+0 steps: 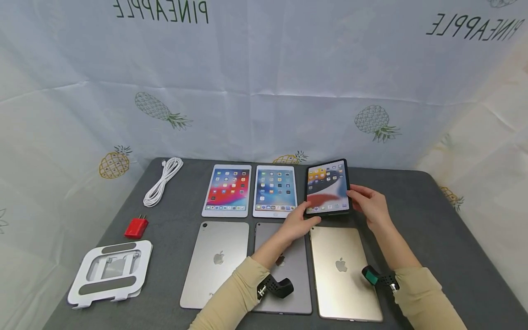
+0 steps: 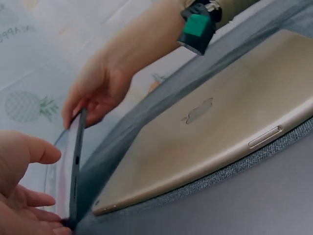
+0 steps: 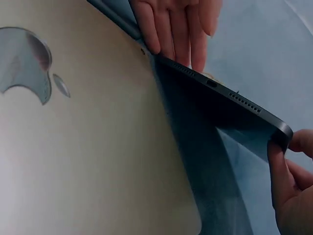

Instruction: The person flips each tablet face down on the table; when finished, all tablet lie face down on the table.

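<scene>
A dark-edged tablet [image 1: 328,181] with a lit home screen stands tilted at the back right, its right side raised. My right hand [image 1: 372,207] pinches its right edge between thumb and fingers; the right wrist view shows this grip at the corner [image 3: 282,133]. At the lower left corner is my left hand [image 1: 298,224], fingers fairly straight and touching the edge, thumb held apart in the left wrist view. A gold tablet [image 1: 344,275] lies face down just in front, its camera corner close to the raised tablet. Beneath my left forearm lies a grey tablet [image 1: 284,288], partly hidden.
Two white tablets with lit screens, one red and blue [image 1: 227,190], one blue [image 1: 275,190], lie left of my hands. A silver tablet [image 1: 218,263] lies face down nearer. Farther left are a coiled white cable [image 1: 161,183], red charger [image 1: 136,228] and folded white stand [image 1: 88,275].
</scene>
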The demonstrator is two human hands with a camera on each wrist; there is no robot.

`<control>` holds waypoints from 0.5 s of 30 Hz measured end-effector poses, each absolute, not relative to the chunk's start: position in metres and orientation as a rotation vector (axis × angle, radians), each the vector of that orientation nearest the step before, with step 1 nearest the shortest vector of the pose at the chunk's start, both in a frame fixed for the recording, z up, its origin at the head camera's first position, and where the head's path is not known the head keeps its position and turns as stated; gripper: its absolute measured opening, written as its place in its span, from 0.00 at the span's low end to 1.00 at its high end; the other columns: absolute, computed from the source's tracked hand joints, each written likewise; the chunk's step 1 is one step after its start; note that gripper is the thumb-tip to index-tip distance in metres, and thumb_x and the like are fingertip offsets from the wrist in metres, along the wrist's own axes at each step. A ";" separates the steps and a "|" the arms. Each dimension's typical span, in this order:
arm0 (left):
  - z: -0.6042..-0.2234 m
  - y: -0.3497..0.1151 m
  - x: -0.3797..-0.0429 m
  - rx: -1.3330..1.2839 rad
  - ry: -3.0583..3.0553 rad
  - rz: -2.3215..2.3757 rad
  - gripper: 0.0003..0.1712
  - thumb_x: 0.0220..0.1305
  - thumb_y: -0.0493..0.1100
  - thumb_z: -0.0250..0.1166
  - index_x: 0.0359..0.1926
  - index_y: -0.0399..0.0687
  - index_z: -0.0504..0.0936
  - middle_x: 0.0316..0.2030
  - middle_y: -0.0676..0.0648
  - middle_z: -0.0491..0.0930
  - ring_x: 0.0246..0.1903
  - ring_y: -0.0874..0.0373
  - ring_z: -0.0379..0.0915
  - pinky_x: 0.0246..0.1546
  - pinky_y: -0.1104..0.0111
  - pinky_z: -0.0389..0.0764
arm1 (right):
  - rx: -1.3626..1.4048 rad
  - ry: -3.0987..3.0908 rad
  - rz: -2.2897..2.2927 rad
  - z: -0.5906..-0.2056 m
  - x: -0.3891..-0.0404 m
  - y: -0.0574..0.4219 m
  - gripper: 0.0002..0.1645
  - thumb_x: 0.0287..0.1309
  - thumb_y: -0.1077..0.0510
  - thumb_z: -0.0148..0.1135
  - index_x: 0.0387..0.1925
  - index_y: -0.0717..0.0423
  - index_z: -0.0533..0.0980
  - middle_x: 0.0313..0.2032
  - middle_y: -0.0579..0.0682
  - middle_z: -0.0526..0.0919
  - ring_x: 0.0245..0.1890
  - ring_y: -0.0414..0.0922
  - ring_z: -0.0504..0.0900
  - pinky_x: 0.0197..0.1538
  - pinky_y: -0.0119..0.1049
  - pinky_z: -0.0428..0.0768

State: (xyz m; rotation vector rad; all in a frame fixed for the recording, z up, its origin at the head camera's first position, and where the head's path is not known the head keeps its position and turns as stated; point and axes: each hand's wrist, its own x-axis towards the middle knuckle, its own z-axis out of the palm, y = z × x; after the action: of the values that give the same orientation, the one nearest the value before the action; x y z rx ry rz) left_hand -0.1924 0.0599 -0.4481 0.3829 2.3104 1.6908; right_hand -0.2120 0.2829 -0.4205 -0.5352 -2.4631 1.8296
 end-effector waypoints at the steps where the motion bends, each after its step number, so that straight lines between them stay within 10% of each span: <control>1: -0.446 0.061 -0.192 0.427 2.364 1.655 0.33 0.63 0.45 0.63 0.66 0.38 0.69 0.61 0.40 0.73 0.61 0.47 0.67 0.61 0.56 0.68 | -0.523 -2.480 1.796 -0.417 -0.212 0.281 0.33 0.64 0.46 0.63 0.65 0.59 0.71 0.51 0.51 0.77 0.37 0.35 0.77 0.40 0.22 0.79; 15: -0.403 0.075 -0.189 0.761 2.622 1.615 0.26 0.69 0.50 0.58 0.64 0.45 0.74 0.59 0.45 0.77 0.53 0.54 0.77 0.48 0.71 0.78 | -0.174 -2.610 1.594 -0.375 -0.215 0.242 0.31 0.64 0.50 0.63 0.63 0.62 0.72 0.51 0.62 0.79 0.33 0.34 0.83 0.41 0.38 0.83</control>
State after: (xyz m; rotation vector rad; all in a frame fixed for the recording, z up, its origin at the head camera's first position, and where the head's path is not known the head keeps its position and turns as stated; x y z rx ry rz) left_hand -0.1891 0.0745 -0.4027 0.7609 2.6222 1.6147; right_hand -0.2148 0.2421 -0.3751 -0.1745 -2.6096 1.5939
